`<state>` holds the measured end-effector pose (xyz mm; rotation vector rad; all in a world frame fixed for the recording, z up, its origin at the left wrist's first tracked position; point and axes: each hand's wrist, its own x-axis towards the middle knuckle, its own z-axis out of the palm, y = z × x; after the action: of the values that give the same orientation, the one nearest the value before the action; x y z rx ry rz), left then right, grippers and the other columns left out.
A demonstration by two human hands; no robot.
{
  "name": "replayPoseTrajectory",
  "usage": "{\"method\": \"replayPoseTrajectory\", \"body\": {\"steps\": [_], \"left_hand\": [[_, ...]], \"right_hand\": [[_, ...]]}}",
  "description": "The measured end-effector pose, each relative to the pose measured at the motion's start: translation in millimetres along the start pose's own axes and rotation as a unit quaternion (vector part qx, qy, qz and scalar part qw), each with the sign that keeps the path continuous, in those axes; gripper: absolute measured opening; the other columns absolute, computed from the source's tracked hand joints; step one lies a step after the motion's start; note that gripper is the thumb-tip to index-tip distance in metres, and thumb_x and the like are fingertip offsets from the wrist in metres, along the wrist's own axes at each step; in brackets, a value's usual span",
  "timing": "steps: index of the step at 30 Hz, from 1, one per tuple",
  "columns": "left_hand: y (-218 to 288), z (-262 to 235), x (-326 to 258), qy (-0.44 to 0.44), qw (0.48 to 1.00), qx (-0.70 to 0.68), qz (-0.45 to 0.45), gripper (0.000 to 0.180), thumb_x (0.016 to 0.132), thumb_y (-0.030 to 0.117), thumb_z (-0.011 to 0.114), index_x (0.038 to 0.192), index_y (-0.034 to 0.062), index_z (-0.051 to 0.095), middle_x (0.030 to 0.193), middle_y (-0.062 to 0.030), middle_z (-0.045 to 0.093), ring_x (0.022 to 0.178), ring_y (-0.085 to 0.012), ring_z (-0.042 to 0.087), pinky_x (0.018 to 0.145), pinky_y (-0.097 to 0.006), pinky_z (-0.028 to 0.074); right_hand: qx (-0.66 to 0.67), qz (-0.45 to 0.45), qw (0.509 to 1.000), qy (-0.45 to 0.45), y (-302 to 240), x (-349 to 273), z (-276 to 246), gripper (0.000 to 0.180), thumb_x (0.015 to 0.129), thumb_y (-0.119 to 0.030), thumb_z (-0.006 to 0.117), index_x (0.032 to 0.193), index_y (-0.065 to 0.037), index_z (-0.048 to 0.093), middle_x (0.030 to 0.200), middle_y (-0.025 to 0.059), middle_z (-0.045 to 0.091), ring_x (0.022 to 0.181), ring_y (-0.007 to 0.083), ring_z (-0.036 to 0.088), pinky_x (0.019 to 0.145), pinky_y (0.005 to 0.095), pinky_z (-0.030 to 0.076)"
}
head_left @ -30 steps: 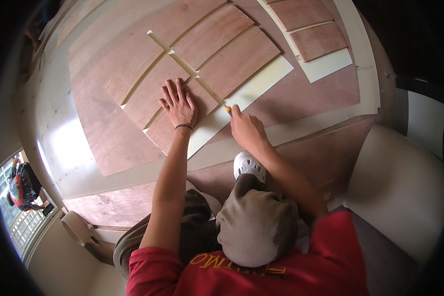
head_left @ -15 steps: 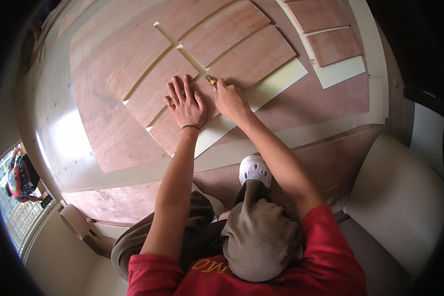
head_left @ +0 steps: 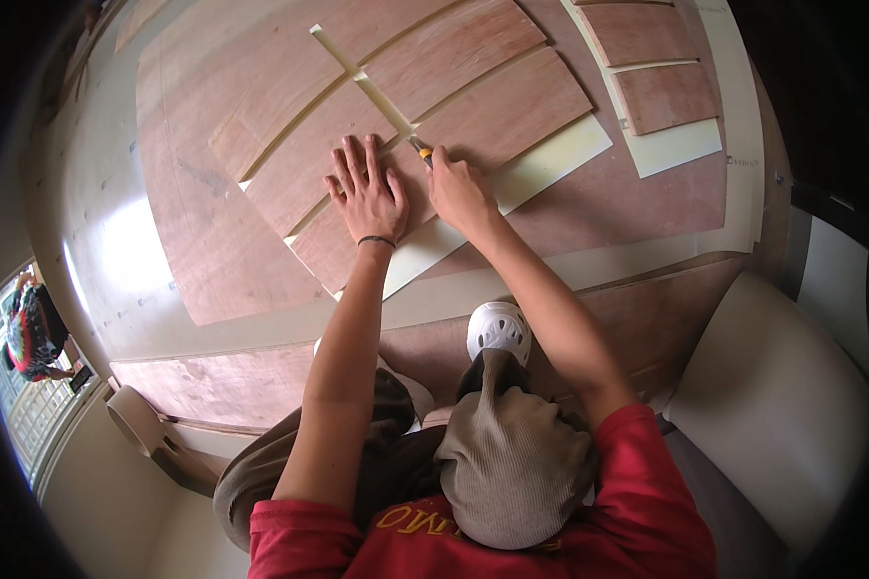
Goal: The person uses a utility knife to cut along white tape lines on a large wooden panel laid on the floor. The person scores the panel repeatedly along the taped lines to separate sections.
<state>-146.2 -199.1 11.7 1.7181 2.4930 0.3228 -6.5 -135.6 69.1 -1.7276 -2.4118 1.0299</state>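
Note:
My right hand (head_left: 462, 196) is closed around a utility knife (head_left: 427, 154) with a yellow and black handle. Its blade meets the narrow pale gap (head_left: 381, 100) between thin reddish-brown wood panels (head_left: 507, 106). To the left, my left hand (head_left: 370, 203) lies flat with fingers spread, pressing on a neighbouring wood panel (head_left: 290, 201). The panels rest in rows over a pale yellowish sheet (head_left: 555, 164), which shows between them and along their near right side. What lies under my palm is hidden.
A second pale strip (head_left: 681, 148) bearing smaller wood panels (head_left: 664, 96) lies at the far right. Beneath everything is a large wood sheet (head_left: 198, 261). A white clog (head_left: 499, 330) stands by the near edge. Another person (head_left: 37, 333) shows through an opening at far left.
The view has shifted a little, so the panels sit slightly higher and further right. Both hands keep nearly the same pose; the knife stays at the gap.

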Motion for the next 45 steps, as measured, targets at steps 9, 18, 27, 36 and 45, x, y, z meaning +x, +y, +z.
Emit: {"method": "replayPoseTrajectory", "body": {"steps": [9, 18, 27, 36, 45], "left_hand": [[2, -1, 0, -0.001, 1.0, -0.003, 0.001, 0.064, 0.098, 0.033, 0.042, 0.159, 0.024, 0.026, 0.167, -0.0097, 0.018, 0.154, -0.0326, 0.012, 0.121, -0.057, 0.008], [0, 0, 0, 0.002, 1.0, -0.002, -0.001, 0.064, 0.098, 0.034, 0.042, 0.159, 0.0244, 0.026, 0.167, -0.0093, 0.018, 0.154, -0.0322, 0.012, 0.121, -0.057, 0.007], [1, 1, 1, 0.001, 1.0, -0.004, 0.001, 0.064, 0.098, 0.034, 0.042, 0.159, 0.0249, 0.026, 0.167, -0.0092, 0.018, 0.154, -0.0324, 0.013, 0.121, -0.057, 0.008], [0, 2, -1, -0.005, 1.0, -0.006, -0.003, 0.063, 0.099, 0.036, 0.04, 0.159, 0.0258, 0.025, 0.167, -0.009, 0.016, 0.154, -0.032, 0.011, 0.122, -0.056, 0.007], [-2, 4, 0, 0.002, 1.0, 0.005, 0.0, 0.063, 0.099, 0.036, 0.041, 0.159, 0.0271, 0.025, 0.167, -0.0084, 0.017, 0.154, -0.0323, 0.013, 0.122, -0.056, 0.008]], "right_hand": [[-0.002, 0.008, 1.0, 0.004, -1, -1, 2, 0.024, 0.1, -0.021, 0.052, 0.108, 0.001, 0.049, 0.079, 0.0253, 0.069, 0.077, 0.0433, 0.071, 0.064, 0.0503, 0.058], [-0.007, 0.029, 1.0, -0.003, -7, -1, 3, 0.016, 0.095, -0.011, 0.052, 0.106, 0.001, 0.049, 0.08, 0.025, 0.07, 0.079, 0.0417, 0.072, 0.066, 0.0489, 0.06], [0.016, 0.049, 0.999, -0.005, -7, -1, 10, 0.016, 0.098, -0.013, 0.051, 0.104, 0.002, 0.049, 0.081, 0.0271, 0.069, 0.078, 0.0432, 0.071, 0.065, 0.0503, 0.059], [-0.02, 0.057, 0.995, -0.073, 5, -24, -2, 0.012, 0.096, -0.008, 0.049, 0.106, -0.001, 0.05, 0.086, 0.0234, 0.071, 0.083, 0.0395, 0.073, 0.069, 0.046, 0.06], [-0.043, 0.077, 0.989, -0.115, 37, -76, -2, 0.018, 0.1, -0.018, 0.05, 0.108, -0.001, 0.047, 0.082, 0.0257, 0.069, 0.079, 0.0454, 0.069, 0.067, 0.054, 0.056]]}}
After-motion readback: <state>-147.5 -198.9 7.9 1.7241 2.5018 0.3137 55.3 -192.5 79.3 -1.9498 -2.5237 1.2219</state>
